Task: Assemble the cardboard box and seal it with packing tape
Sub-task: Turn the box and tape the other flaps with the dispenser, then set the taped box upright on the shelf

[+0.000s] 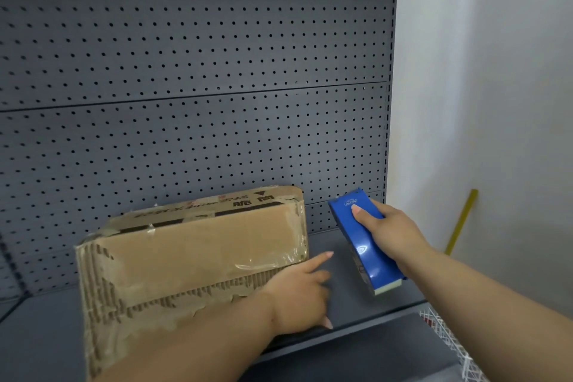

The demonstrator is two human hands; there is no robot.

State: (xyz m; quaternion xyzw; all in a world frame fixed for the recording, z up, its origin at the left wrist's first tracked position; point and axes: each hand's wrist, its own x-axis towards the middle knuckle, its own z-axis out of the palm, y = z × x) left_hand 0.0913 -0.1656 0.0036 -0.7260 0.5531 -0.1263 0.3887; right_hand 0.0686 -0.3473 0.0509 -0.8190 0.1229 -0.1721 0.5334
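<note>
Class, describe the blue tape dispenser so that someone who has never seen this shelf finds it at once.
Find the grey pegboard panel beside the white wall. On the shelf below stands a worn cardboard box; right of it, the right hand holds the tape dispenser. It is the only blue thing, with a pale near end.

Grey pegboard (198, 71) back panel with one horizontal seam, grey shelf (46, 335) beneath, white wall (496, 87) right, yellow strip (462, 220) against it, white wire basket (449, 341) lower right.
</note>
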